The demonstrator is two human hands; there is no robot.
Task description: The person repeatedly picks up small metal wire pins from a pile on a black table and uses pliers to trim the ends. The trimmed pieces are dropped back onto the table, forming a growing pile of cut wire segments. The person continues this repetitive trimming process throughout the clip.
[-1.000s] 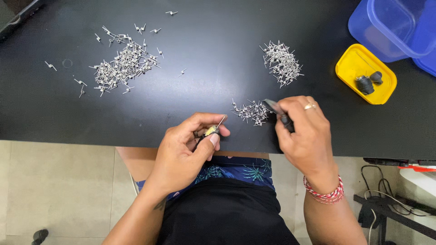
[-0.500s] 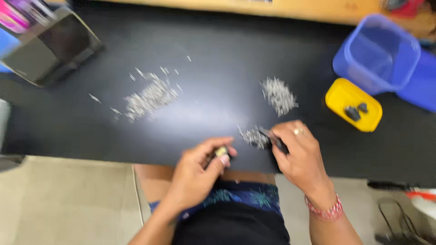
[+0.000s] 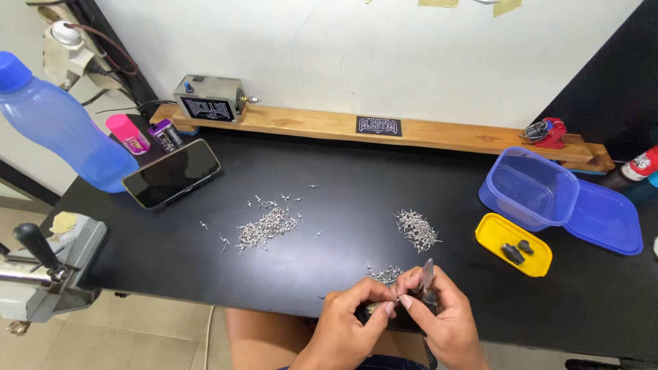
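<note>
Hands: left hand (image 3: 346, 322) and right hand (image 3: 442, 322) now pressed together at 6 o'clock, having closed in from apart, pinching one small silver metal pin (image 3: 396, 299); right also grips dark pliers (image 3: 427, 277).
Near: small pin pile (image 3: 384, 274) on black tabletop (image 3: 329, 171).
Farther: pin heaps at 11 o'clock (image 3: 269, 226) and 1 o'clock (image 3: 416, 229); yellow lid (image 3: 513, 244) at 2 o'clock.
Obstruction: none visible.

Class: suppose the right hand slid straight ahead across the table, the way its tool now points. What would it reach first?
Probably the small pile of metal pins just ahead of the right hand and its tool; depth is unclear, so it might pass beside them.
</note>
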